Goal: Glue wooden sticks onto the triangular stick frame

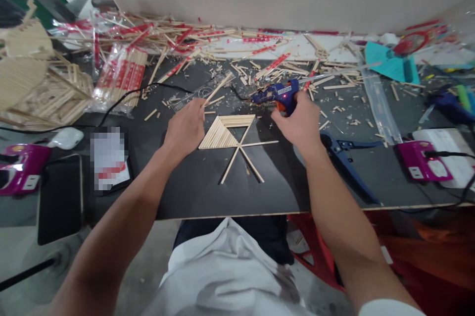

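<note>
A flat frame of glued wooden sticks [226, 132] lies on the dark table, its spokes meeting at one point and one part filled with parallel sticks. Just left of it, my left hand [185, 125] is closed, fingertips pinched at the end of a thin wooden stick [218, 88] that points up and right. My right hand [301, 120] wraps around the handle of a blue glue gun [272, 93] with an orange trigger and a small red light. The gun's nozzle faces left, above and right of the frame. My palm hides most of its handle.
Stick offcuts and red wrappers [185, 33] litter the back. Packed chopsticks [120, 76] and a stick-built structure [44, 78] stand left. A black cable [129, 92] crosses there. Blue cutters [349, 167], a second glue gun [451, 105] and a purple power socket [423, 161] lie right.
</note>
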Tool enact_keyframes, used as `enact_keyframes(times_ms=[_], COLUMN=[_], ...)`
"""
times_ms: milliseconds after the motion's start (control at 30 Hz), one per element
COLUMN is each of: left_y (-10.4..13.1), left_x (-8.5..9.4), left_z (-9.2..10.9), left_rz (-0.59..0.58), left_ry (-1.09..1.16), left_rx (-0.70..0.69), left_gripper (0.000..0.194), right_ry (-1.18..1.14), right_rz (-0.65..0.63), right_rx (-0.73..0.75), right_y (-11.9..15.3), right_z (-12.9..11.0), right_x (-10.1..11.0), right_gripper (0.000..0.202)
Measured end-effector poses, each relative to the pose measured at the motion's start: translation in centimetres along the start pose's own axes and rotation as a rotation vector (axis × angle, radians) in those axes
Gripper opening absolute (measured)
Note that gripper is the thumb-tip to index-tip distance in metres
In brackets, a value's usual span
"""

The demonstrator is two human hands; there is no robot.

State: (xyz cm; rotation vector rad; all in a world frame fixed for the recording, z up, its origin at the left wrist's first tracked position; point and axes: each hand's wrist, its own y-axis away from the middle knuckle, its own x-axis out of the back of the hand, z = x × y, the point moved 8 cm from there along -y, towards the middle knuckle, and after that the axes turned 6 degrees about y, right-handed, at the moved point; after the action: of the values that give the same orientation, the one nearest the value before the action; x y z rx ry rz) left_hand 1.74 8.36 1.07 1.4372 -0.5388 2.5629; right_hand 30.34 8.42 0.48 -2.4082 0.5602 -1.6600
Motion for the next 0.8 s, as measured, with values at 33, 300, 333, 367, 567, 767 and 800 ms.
enact_keyframes(times_ms=[33,300,333,367,567,767,800], left_y=[0.0,0.4,0.5,0.6,1.4,1.7,1.7], left_x=[0.0,0.7,0.9,1.0,1.5,1.9,1.7], left_z=[0.2,1.7,1.8,2.0,2.4,3.9,4.2], left_rz=[-0.003,0.07,0.106,0.145,0.286,0.304,0.287], left_ry=[-0.003,0.047,0.062,0.08,0.295,0.724,0.78], left_rx=[-0.01,-0.111,-0.138,-0.164,-0.218,-0.254,-0.255], left_gripper=[0.034,0.036,0.035,0.035,0.033,0.036,0.035], right_ry=[0.007,0.086,0.087,0.091,-0.024,-0.502,-0.541], right_rz=[0.001,0.05,0.049,0.048,0.18,-0.046,-0.095], right_rx=[-0.022,-0.135,-0.133,-0.131,0.061,0.538,0.587], right_y=[-0.1,-0.7,-0.8,-0.8,-0.1,4.0,4.7], right_z=[0.4,3.6,3.8,3.9,0.2,-8.3,-9.2], right_x=[0.0,-0.4,-0.5,-0.5,2.3,2.4,2.0], right_gripper=[0.028,0.044,0.046,0.047,0.026,0.024,0.025])
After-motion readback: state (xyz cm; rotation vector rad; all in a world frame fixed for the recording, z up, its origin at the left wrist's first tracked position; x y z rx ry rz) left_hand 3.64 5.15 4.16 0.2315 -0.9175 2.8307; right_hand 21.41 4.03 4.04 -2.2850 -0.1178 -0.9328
